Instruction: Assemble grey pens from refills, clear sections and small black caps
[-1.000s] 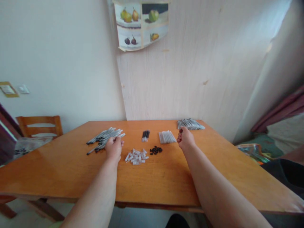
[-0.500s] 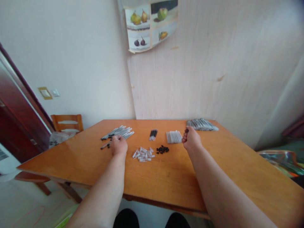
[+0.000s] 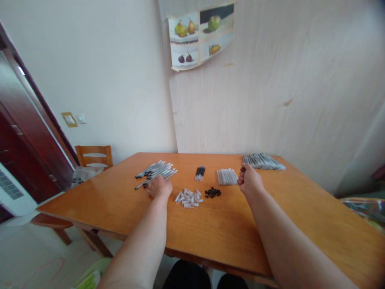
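Wooden table (image 3: 210, 224): carries every group; the head view has swung towards the door (image 3: 21, 112), so everything on the table sits further right in view, though the layout looks unchanged.
Right hand (image 3: 251, 180): much the same curled pose as a second ago, beside the tubes and on the near side of the packet; a dark spot shows at the fingertips, but whether it is a held thing or shadow, I cannot tell.
Left hand (image 3: 161, 187): the main change; its fingers were bunched at the pens and now look looser and lower, reaching over the pile's near edge; whether they pinch a pen is hidden.
Pens (image 3: 156, 168): loose, overlapping pile at the table's left; partly covered by the left hand; no clear sign that one has been lifted away.
Packet (image 3: 263, 161): more pens, bunched at the far right; unmoved.
Tubes (image 3: 227, 176): pale, laid side by side just left of the right hand; still in their row.
Refills (image 3: 200, 173): small dark-and-white set between pens and tubes; untouched.
Tips (image 3: 189, 198): whitish, loosely heaped nearer the person; undisturbed.
Plugs (image 3: 213, 192): little black pieces beside the tips; same scatter, apart from both hands.
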`<state>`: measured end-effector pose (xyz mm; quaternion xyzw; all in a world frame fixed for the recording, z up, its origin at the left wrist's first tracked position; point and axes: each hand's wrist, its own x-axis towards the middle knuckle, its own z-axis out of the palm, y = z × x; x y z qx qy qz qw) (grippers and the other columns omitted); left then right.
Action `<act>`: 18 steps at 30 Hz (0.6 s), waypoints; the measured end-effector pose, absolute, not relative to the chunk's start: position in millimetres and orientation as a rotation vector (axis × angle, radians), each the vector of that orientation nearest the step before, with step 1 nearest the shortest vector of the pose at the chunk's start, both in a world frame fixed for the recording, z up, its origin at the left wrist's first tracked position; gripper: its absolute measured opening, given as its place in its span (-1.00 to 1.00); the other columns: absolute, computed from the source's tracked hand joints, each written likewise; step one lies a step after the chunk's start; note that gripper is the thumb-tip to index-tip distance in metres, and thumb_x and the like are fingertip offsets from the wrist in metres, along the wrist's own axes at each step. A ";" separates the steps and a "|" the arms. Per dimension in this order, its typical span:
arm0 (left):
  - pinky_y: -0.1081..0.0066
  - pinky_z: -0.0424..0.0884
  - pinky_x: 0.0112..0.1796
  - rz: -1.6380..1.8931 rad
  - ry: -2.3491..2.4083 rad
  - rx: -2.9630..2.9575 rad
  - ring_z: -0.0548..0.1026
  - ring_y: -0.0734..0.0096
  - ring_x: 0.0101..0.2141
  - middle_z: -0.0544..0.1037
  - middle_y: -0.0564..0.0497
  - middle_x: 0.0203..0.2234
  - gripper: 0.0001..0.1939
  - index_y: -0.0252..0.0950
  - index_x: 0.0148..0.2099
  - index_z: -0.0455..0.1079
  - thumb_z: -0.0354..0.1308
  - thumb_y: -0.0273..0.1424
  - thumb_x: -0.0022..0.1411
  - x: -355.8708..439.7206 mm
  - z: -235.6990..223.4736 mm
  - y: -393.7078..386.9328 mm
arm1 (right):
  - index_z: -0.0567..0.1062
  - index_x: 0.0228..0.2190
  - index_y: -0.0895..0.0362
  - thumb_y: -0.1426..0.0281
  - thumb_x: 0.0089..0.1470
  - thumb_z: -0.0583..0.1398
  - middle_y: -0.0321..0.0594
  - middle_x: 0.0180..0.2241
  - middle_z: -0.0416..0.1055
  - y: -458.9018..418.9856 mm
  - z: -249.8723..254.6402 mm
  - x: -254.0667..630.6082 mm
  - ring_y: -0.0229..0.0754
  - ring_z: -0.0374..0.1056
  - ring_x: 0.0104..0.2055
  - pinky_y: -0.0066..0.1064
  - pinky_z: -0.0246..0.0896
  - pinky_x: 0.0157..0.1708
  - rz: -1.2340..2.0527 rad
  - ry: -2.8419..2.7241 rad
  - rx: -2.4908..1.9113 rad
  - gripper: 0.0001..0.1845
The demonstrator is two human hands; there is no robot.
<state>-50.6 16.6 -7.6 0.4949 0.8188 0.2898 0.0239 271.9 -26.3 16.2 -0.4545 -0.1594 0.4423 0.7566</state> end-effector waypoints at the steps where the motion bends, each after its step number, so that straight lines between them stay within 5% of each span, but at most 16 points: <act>1: -0.05 0.26 0.00 0.882 2.542 1.531 0.33 -0.17 0.08 0.47 -0.23 0.03 -0.61 -0.20 0.02 0.44 0.07 -0.35 0.14 -50.4 -8.1 16.6 | 0.21 -0.59 0.09 0.34 0.03 0.16 -0.52 -0.78 -0.02 -25.7 15.8 271.6 -0.43 -0.15 -0.80 -0.57 -0.27 -0.83 0.962 -0.350 -0.998 -0.75; 8: -0.06 0.28 -0.02 0.802 2.558 1.568 0.35 -0.16 0.07 0.49 -0.22 -0.01 -0.65 -0.16 -0.04 0.49 0.06 -0.32 0.14 -51.6 -12.7 20.0 | 0.25 -0.57 0.10 0.32 0.01 0.17 -0.48 -0.78 0.05 -21.7 10.2 268.5 -0.41 -0.10 -0.79 -0.55 -0.25 -0.83 0.934 -0.383 -1.048 -0.78; 18: -0.21 0.28 -0.12 1.035 2.458 1.624 0.40 -0.32 -0.04 0.55 -0.34 -0.20 -0.83 -0.25 -0.36 0.53 0.20 -0.29 0.00 -56.9 -21.2 27.3 | 0.30 -0.62 0.10 0.34 -0.02 0.19 -0.46 -0.78 0.06 -23.9 2.9 267.5 -0.39 -0.09 -0.77 -0.51 -0.26 -0.82 0.854 -0.435 -1.102 -0.77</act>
